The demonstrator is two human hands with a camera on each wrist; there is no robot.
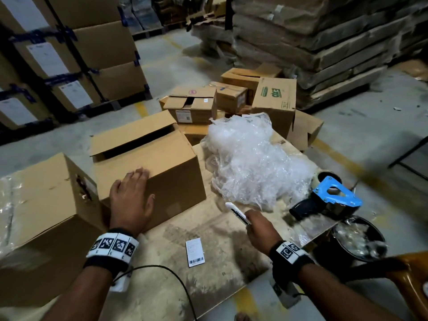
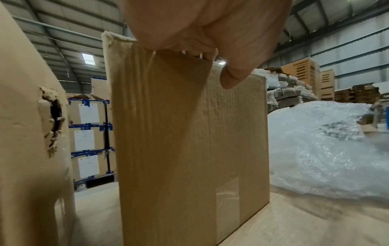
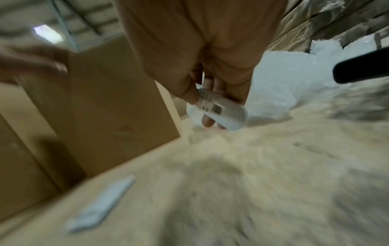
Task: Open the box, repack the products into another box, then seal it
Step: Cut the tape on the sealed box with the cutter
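Black wristbands (image 1: 108,256) with white coded marker tiles; thin black cable (image 1: 176,281) trailing.

Table (image 1: 222,230) carries two cardboard boxes at left: sealed box (image 1: 41,218) nearest, open-flapped box (image 1: 148,158) just behind and right of it, close beside it. Left hand (image 1: 130,198) on near top edge of open-flapped box. Bubble wrap heap (image 1: 252,163) right of that box. Tape dispenser (image 1: 328,200) at right edge. Utility knife (image 1: 237,213) in right hand (image 1: 261,230), in front of bubble wrap. Label slip (image 1: 195,252) on table between wrists. Bucket (image 1: 361,239) below right edge. Smaller cartons (image 1: 231,98) on floor behind table.
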